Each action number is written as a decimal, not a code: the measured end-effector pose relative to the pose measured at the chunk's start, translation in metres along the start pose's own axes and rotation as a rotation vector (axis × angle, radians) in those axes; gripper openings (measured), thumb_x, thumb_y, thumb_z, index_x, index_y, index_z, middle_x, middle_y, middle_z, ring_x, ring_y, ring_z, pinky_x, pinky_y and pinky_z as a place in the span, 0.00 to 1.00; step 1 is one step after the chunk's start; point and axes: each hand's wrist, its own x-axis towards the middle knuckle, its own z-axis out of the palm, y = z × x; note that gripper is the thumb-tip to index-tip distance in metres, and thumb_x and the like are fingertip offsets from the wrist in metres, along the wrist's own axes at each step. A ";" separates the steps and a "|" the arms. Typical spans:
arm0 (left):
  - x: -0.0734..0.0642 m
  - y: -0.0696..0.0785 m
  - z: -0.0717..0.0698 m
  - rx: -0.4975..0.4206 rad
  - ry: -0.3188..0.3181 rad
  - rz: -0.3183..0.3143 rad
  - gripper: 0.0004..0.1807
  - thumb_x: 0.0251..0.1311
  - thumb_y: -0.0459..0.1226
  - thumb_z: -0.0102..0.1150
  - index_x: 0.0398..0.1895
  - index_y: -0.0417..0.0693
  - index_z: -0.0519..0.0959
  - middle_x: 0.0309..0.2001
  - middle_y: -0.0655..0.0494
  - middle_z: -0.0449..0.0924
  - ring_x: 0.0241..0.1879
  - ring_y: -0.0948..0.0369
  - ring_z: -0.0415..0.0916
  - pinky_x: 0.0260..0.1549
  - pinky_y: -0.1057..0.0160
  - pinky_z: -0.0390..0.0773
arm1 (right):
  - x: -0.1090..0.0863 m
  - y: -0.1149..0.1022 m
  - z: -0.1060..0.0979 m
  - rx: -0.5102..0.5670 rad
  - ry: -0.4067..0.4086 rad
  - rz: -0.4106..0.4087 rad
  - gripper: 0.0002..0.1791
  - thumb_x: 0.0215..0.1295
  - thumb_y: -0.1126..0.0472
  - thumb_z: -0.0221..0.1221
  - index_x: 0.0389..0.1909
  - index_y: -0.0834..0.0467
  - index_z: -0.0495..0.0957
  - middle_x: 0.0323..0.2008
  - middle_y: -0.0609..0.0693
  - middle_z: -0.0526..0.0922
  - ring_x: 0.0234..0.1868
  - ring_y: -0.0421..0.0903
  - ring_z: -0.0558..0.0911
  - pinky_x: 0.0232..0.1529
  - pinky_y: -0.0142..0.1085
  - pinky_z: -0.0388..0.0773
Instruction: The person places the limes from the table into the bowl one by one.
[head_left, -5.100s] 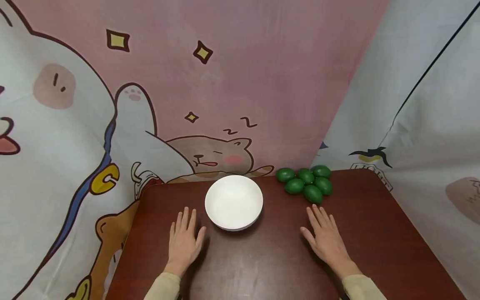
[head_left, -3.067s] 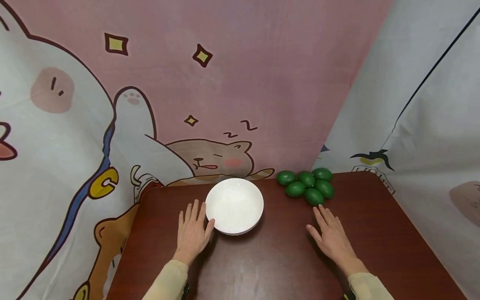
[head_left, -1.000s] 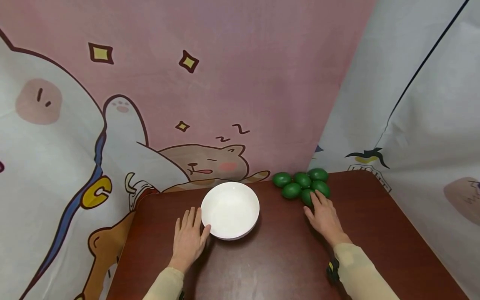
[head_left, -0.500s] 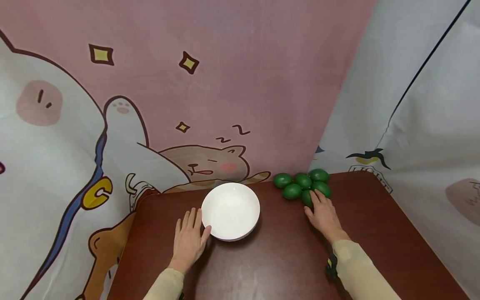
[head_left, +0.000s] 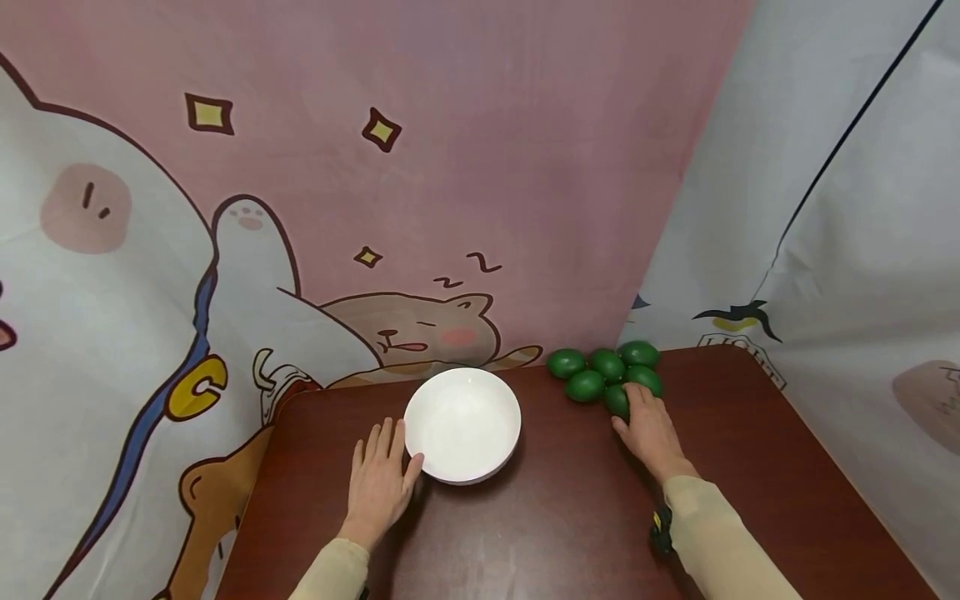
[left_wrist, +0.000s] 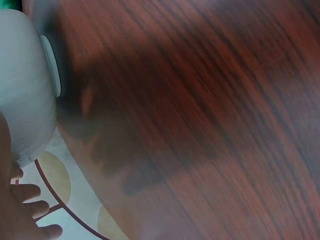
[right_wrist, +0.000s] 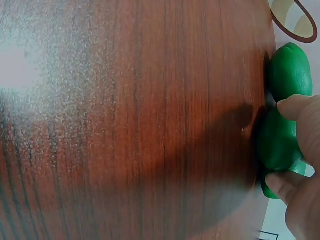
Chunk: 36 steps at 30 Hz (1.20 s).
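Note:
A white bowl [head_left: 462,425] stands on the brown table, left of centre. My left hand [head_left: 377,483] is at its left side, fingers straight and thumb overlapping the rim; the left wrist view has the fingertips beside the bowl's wall [left_wrist: 27,85]. Several green limes [head_left: 586,386] lie in a cluster at the table's back edge, right of the bowl. My right hand [head_left: 651,429] is at the nearest lime [head_left: 617,401], covering part of it. In the right wrist view, thumb and fingers grip that lime [right_wrist: 276,140] from both sides, with another lime [right_wrist: 290,72] beside it.
The wooden table [head_left: 517,533] ends just behind the bowl and limes. A pink and white cloth [head_left: 555,183] with cartoon animals hangs right behind that edge, and pale cloth [head_left: 847,275] hangs along the right side.
My left hand has moved right to the bowl's side. My right hand has gone forward to the nearest lime, and its fingers have closed round it. Bowl and limes keep their places.

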 end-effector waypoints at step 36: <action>0.001 -0.001 0.000 -0.018 0.003 -0.006 0.39 0.76 0.58 0.48 0.79 0.43 0.63 0.76 0.38 0.63 0.75 0.40 0.61 0.71 0.35 0.61 | -0.021 -0.012 0.005 0.075 -0.033 0.091 0.35 0.69 0.58 0.66 0.67 0.74 0.65 0.63 0.75 0.67 0.62 0.75 0.71 0.57 0.68 0.72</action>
